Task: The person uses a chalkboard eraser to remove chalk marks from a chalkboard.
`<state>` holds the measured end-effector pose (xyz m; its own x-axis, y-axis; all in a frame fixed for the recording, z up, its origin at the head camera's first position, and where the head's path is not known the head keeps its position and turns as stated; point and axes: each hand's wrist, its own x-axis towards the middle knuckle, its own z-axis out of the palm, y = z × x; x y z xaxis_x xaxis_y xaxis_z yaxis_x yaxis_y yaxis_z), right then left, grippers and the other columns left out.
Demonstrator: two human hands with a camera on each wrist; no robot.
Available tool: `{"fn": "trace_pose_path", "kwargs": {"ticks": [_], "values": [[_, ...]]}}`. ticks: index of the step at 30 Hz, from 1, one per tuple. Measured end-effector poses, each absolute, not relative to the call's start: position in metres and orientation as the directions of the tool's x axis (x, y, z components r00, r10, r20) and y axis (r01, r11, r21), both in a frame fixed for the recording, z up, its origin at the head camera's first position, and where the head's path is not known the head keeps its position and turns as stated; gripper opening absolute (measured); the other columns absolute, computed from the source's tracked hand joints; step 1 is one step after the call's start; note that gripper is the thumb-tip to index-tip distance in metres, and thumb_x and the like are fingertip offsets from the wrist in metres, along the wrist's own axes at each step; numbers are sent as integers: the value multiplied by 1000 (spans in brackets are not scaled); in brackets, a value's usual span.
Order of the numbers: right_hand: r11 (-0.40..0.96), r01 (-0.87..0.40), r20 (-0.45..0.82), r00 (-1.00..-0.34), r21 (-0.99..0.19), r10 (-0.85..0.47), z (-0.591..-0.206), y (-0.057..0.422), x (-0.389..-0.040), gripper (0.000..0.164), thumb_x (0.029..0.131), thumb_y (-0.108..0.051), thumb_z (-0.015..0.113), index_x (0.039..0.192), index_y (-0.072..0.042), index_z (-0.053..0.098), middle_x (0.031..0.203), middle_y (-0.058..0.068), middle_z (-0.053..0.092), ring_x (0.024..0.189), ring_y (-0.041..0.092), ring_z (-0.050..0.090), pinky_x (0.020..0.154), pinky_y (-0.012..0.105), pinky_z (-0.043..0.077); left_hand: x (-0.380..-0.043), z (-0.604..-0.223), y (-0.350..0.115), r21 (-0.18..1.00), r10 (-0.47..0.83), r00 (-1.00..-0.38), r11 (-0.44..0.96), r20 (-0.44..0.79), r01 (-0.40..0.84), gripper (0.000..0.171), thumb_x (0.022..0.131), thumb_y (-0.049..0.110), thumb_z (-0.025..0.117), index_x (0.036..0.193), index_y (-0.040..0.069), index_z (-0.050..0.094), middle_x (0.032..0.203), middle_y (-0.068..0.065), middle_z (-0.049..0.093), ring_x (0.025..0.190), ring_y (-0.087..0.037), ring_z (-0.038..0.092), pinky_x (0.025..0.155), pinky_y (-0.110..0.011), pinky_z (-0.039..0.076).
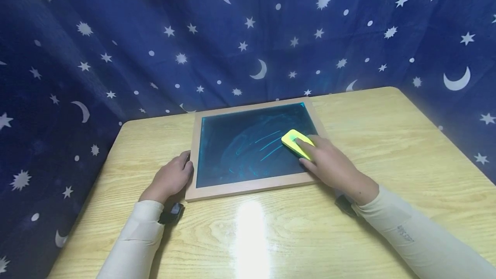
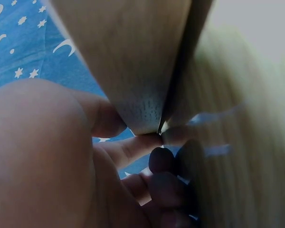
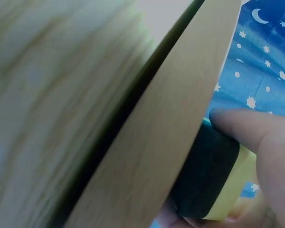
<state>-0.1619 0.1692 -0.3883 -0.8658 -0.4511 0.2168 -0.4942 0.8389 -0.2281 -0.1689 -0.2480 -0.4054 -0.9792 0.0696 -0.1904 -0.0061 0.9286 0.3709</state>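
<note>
A small chalkboard [image 1: 228, 141] in a light wooden frame [image 1: 252, 185] lies on the table, with several thin chalk strokes and faint smudges across its dark surface. My right hand [image 1: 333, 162] grips a yellow eraser [image 1: 291, 137] over the right part of the board, just beside the strokes. The right wrist view shows the eraser's dark felt side [image 3: 206, 171] behind the frame's edge, with the thumb and fingers around its yellow back. At the board's left edge, my left hand [image 1: 170, 178] holds the frame; in the left wrist view, thumb and forefinger meet the frame's side [image 2: 142, 85].
The wood-grain table [image 1: 387, 141] extends around the board, with a bright light reflection in front. A dark blue curtain [image 1: 217, 33] with moons and stars hangs behind the table and along its left side. A black wrist device [image 1: 172, 213] sits at the left cuff.
</note>
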Motion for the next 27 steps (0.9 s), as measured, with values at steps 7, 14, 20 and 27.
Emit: {"fn": "trace_pose_path", "kwargs": {"ticks": [7, 14, 20, 27], "values": [[828, -506, 211, -860, -241, -464, -389, 167, -161, 55, 96, -24, 68, 147, -10, 51, 136, 28, 54, 120, 43, 58, 99, 57, 51, -168, -405, -248, 394, 70, -980, 919, -184, -8, 58, 107, 31, 21, 157, 4, 28, 155, -24, 42, 141, -47, 40, 112, -64, 36], [815, -529, 190, -848, -236, -495, -388, 163, -157, 54, 97, -23, 66, 147, -11, 51, 139, 27, 53, 122, 44, 58, 99, 57, 50, -169, -406, -249, 381, 74, -979, 924, -191, -5, 58, 107, 31, 20, 157, 4, 28, 155, -24, 41, 141, -48, 40, 111, -65, 36], [788, -570, 167, -821, -230, -545, -387, 161, -154, 54, 98, -26, 65, 148, -13, 50, 142, 27, 53, 125, 44, 57, 102, 58, 49, -168, -406, -248, 384, 66, -979, 923, -193, -14, 58, 107, 32, 21, 157, 4, 28, 155, -23, 41, 142, -47, 39, 112, -64, 35], [739, -634, 141, -772, -229, -619, -384, 158, -146, 56, 97, -29, 66, 150, -16, 49, 143, 22, 53, 126, 40, 58, 102, 55, 50, -168, -406, -247, 387, 66, -979, 922, -191, -13, 58, 106, 32, 22, 157, 4, 28, 155, -24, 42, 142, -47, 40, 112, -64, 35]]}}
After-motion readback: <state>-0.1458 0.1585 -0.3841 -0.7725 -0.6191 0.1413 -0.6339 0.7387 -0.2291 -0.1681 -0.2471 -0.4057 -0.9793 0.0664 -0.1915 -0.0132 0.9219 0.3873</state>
